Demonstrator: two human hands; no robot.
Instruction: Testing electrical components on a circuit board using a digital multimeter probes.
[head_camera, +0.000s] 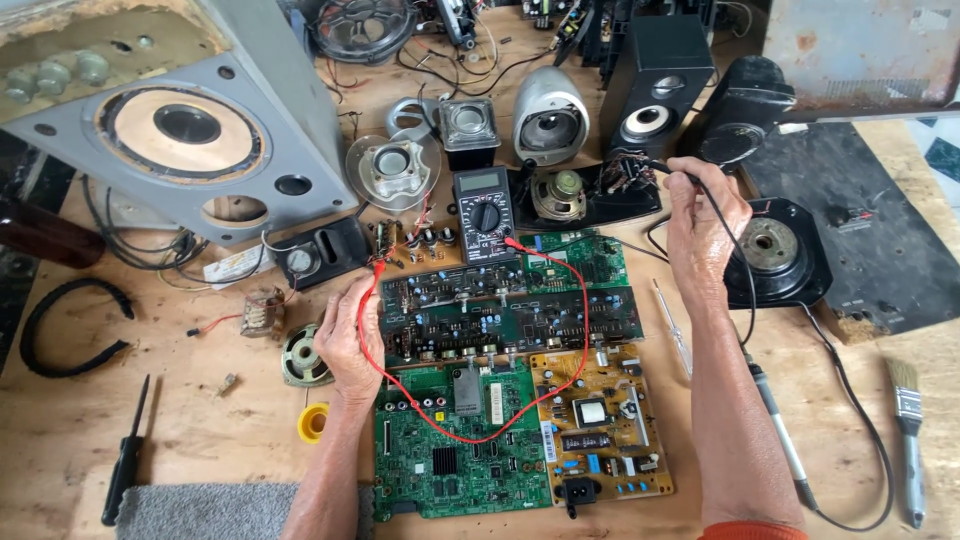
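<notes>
i looked down on a wooden bench (150, 440) crowded with audio parts, and the biggest thing on it was the grey speaker cabinet (170, 120) lying tilted at the far left, its cone facing up. a black speaker box (655, 80) stood at the far edge beside a silver speaker pod (548, 115), and a dark panel (880, 240) covered the right side. in the middle lay a cluster of circuit boards: dark green ones (500, 310) in a row, a bright green board (460, 450) nearest me and a yellow board (600, 420) touching its right edge. a black multimeter (484, 215) sat just beyond the boards, its red lead (560, 390) looping across them. my left hand (345, 340) rested at the left edge of the dark boards, fingers pinched narrow on the red probe (376, 272), whose tip touched the small board there. my right hand (700, 215) hovered over the far right of the boards, fingers closed on the black probe (668, 172), pointed at a bundle of wires (625, 172). a soldering iron (780, 440) lay by my right forearm, a paintbrush (908, 430) well to its right, a black screwdriver (125, 460) far left.
</notes>
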